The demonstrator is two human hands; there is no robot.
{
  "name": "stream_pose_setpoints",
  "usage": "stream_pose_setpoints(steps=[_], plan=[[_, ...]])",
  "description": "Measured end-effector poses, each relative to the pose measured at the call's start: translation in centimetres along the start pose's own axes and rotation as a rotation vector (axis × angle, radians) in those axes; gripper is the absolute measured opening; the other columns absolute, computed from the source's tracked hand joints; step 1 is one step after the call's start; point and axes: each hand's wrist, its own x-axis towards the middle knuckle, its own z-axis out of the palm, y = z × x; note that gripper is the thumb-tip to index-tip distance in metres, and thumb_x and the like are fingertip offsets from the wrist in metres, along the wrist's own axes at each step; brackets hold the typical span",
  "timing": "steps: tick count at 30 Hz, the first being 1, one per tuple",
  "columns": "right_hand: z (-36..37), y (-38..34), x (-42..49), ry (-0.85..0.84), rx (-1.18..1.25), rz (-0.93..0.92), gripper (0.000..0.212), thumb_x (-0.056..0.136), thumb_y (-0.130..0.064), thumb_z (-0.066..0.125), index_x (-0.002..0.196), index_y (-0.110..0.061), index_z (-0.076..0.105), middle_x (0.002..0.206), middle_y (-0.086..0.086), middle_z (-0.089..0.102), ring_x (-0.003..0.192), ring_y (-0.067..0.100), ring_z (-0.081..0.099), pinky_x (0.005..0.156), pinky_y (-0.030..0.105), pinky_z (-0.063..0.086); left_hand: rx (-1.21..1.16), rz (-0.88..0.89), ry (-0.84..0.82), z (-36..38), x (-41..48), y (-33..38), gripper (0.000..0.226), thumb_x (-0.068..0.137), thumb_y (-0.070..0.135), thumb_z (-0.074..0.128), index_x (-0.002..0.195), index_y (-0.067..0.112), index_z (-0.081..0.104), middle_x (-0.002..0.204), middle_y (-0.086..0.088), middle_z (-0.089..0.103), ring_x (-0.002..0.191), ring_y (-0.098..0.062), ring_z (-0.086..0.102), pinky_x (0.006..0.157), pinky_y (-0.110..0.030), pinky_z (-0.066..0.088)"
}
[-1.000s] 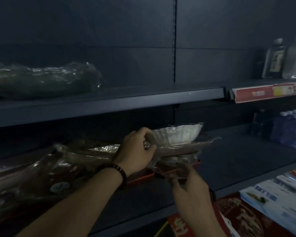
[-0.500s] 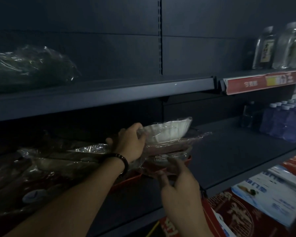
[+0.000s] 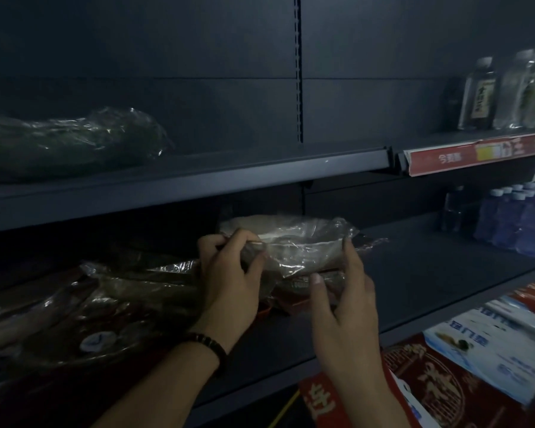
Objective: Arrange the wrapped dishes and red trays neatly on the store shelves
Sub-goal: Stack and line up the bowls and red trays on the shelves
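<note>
A white dish in clear plastic wrap (image 3: 294,242) sits on top of a stack on the middle shelf (image 3: 414,273). My left hand (image 3: 229,273) grips the wrapped dish at its left end, fingers curled over the rim. My right hand (image 3: 343,298) holds its right end, fingers up along the side and thumb against the front. A red tray (image 3: 278,304) shows dimly under the dish. More wrapped dishes (image 3: 112,291) lie in a row to the left on the same shelf. A dark wrapped dish (image 3: 68,143) rests on the upper shelf (image 3: 198,177).
Clear bottles (image 3: 507,91) stand on the upper shelf at the right, above a red price strip (image 3: 476,152). Blue-capped water bottles (image 3: 519,217) fill the right end of the middle shelf. Red and white boxes (image 3: 464,366) lie below at lower right.
My right hand has risen from under the stack to the dish's right end. My left hand keeps its grip. The dish sits a little further back under the upper shelf.
</note>
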Motion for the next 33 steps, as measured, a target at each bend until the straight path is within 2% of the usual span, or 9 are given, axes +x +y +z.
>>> stream_pose_setpoints(steps=[2,3,7,14,17,21,26,30,33], plan=[[-0.5,-0.4,-0.1,0.004,-0.018,-0.009,0.066,0.106,-0.046,0.05,0.16,-0.058,0.014,0.155,-0.01,0.034,0.112,-0.031,0.038,0.084,0.01,0.038,-0.012,0.041,0.008,-1.4,-1.7,0.0,0.013,0.097,0.027,0.075,0.104,0.035,0.067,0.128,0.004,0.036,0.11,-0.002,0.045,0.084,0.004,0.038],[-0.7,-0.5,-0.2,0.003,-0.03,-0.018,0.065,0.106,-0.045,0.05,0.16,-0.056,0.016,0.153,-0.009,0.038,0.11,-0.033,0.039,0.081,0.009,0.038,-0.011,0.058,0.013,-2.1,-2.5,-0.1,0.013,0.097,0.029,0.075,0.104,0.037,0.067,0.128,0.004,0.037,0.107,0.003,0.046,0.085,0.005,0.036],[-1.4,-1.1,-1.2,-0.027,-0.033,-0.041,0.064,0.102,-0.046,0.056,0.156,-0.059,0.024,0.14,-0.014,0.048,0.117,-0.007,0.054,0.092,0.019,0.045,0.012,0.141,0.071,-4.8,-5.3,0.1,0.021,0.092,0.025,0.079,0.101,0.039,0.067,0.124,0.0,0.048,0.106,0.014,0.048,0.083,0.0,0.039],[-1.8,-4.3,-4.9,-0.106,-0.009,-0.1,0.039,0.097,-0.039,0.066,0.13,-0.054,0.052,0.126,-0.016,0.063,0.106,-0.007,0.064,0.086,0.021,0.053,-0.015,0.103,0.089,-10.3,-9.2,0.8,0.028,0.09,0.015,0.081,0.1,0.038,0.069,0.126,0.002,0.046,0.105,0.013,0.05,0.088,0.0,0.04],[-1.8,-6.5,-6.2,-0.138,0.006,-0.129,0.034,0.091,-0.047,0.071,0.12,-0.056,0.056,0.128,-0.017,0.056,0.105,-0.006,0.065,0.086,0.02,0.053,-0.017,0.103,0.124,-13.6,-10.6,1.0,0.028,0.089,0.016,0.082,0.1,0.039,0.07,0.126,0.002,0.048,0.11,0.015,0.049,0.091,0.002,0.038],[-1.5,-9.8,-8.1,-0.19,0.017,-0.172,0.046,0.078,-0.069,0.066,0.122,-0.056,0.06,0.131,-0.023,0.051,0.111,0.0,0.064,0.092,0.028,0.055,-0.003,0.092,0.153,-18.9,-12.3,1.2,0.033,0.088,0.021,0.083,0.097,0.049,0.067,0.125,0.007,0.049,0.111,0.009,0.051,0.088,-0.015,0.051],[0.0,-14.0,-11.1,-0.265,0.085,-0.216,0.063,0.074,-0.07,0.072,0.13,-0.047,0.058,0.127,-0.018,0.064,0.112,-0.002,0.064,0.095,0.028,0.053,0.021,0.097,0.24,-26.3,-15.6,1.8,0.041,0.088,0.01,0.082,0.092,0.048,0.068,0.119,0.006,0.054,0.108,0.007,0.056,0.087,-0.006,0.047],[1.8,-17.5,-14.2,-0.349,0.099,-0.247,0.051,0.074,-0.071,0.076,0.114,-0.041,0.065,0.112,-0.015,0.071,0.102,-0.002,0.068,0.09,0.028,0.055,0.068,0.048,0.313,-32.1,-19.1,1.9,0.03,0.088,0.021,0.084,0.099,0.046,0.072,0.123,0.007,0.051,0.106,-0.004,0.062,0.095,-0.025,0.055],[3.5,-19.9,-16.6,-0.398,0.129,-0.286,0.042,0.077,-0.058,0.082,0.108,-0.037,0.065,0.104,-0.013,0.074,0.099,0.003,0.07,0.089,0.033,0.056,0.092,0.011,0.371,-36.2,-21.6,2.2,0.029,0.086,0.023,0.085,0.1,0.045,0.073,0.122,0.01,0.05,0.106,-0.013,0.066,0.096,-0.034,0.058]])
